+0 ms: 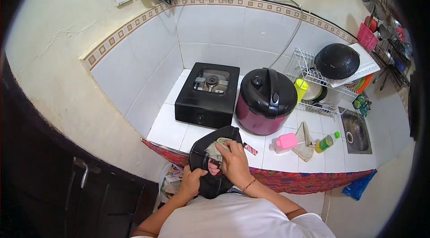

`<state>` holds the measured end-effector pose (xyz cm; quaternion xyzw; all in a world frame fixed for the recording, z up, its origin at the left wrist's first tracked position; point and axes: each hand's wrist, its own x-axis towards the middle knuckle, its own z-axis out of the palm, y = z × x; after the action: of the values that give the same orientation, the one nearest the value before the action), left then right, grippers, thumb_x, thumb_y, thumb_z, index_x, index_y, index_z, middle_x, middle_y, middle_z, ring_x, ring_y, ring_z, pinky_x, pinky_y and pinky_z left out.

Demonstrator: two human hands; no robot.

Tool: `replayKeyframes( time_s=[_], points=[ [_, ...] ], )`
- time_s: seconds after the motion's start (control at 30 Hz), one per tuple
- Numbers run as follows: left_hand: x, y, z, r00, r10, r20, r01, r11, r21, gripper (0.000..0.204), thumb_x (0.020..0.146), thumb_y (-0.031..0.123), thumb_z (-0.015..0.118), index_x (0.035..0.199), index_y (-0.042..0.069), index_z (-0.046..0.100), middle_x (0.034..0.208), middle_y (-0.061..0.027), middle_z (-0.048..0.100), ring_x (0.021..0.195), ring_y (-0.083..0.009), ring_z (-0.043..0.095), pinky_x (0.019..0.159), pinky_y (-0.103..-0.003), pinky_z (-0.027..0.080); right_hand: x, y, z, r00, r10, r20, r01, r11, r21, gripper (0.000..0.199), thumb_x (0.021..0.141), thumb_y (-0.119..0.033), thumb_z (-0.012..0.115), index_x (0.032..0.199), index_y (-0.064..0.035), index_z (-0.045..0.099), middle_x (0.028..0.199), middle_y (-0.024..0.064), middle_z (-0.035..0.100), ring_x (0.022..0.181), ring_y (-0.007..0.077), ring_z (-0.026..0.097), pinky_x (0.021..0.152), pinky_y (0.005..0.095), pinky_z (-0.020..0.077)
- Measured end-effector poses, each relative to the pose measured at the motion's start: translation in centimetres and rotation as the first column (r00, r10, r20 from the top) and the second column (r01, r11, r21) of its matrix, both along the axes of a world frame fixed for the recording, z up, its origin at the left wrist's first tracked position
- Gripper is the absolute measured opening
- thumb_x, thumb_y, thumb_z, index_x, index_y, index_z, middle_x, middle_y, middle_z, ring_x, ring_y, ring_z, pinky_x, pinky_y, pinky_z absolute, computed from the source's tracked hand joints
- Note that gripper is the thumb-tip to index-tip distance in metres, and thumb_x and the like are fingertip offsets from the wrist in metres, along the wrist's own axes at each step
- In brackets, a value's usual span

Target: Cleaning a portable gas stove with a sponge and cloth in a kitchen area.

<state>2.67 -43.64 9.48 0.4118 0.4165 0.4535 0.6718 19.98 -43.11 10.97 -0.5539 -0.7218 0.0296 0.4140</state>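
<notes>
My left hand (191,181) grips a black stove part (214,188), probably the pan support, tilted in front of my body at the counter's front edge. Its thumb lies over the near rim, and some of its fingers show through the central opening. Pinched in my right hand (236,165) is a crumpled pale greenish cloth (216,149), pressed against the part near that opening. Just beyond sits the black single-burner gas stove (187,112), its burner (212,82) exposed. A purple and black rice cooker (260,120) stands right of the stove.
On the white tiled counter (172,131) are a red sachet (251,149), a pink-lidded container (286,142), a rag (306,146) and a green-capped bottle (325,143). A dish rack (307,65) with a black wok (337,61) stands behind the sink (357,132). A dark door (89,193) is at left.
</notes>
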Motion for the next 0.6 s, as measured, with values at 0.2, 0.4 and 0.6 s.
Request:
replayKeyframes(
  time_s=[0.2,0.4,0.6],
  points=[
    [-0.9,0.5,-6.1,0.996,0.061,-0.066,-0.051,0.987,0.151,0.016,0.077,0.008,0.057,0.085,-0.002,0.065,0.082,-0.0112,0.065,0.080,-0.0192,0.062,0.074,-0.031,0.048,-0.8,0.1,0.4,0.999,0.001,0.045,0.000,0.999,-0.035,0.042,0.070,0.007,0.058,0.110,-0.0042,0.065,0.097,0.0158,0.051,0.087,0.0326,0.050,0.074,0.0380,0.0435],
    [-0.7,0.2,-1.2,0.996,0.090,-0.025,-0.090,0.996,-0.020,0.018,0.079,0.012,0.058,0.090,0.000,0.065,0.080,-0.0058,0.064,0.068,-0.0145,0.060,0.063,-0.027,0.049,-0.9,-0.7,0.1,0.968,0.198,-0.152,-0.221,0.963,-0.153,0.044,0.072,0.010,0.054,0.111,-0.0074,0.066,0.096,0.0139,0.051,0.089,0.0291,0.050,0.079,0.0327,0.0432],
    [-0.9,0.6,0.2,0.945,0.044,0.324,-0.010,0.994,-0.108,0.029,0.087,0.011,0.050,0.108,-0.005,0.058,0.100,-0.0143,0.065,0.091,-0.0211,0.065,0.080,-0.034,0.054,1.9,-1.5,1.1,0.898,0.122,-0.423,-0.283,0.896,-0.342,0.031,0.071,0.000,0.059,0.100,-0.0015,0.066,0.093,0.0146,0.055,0.088,0.0271,0.056,0.077,0.0333,0.0468]
  ],
)
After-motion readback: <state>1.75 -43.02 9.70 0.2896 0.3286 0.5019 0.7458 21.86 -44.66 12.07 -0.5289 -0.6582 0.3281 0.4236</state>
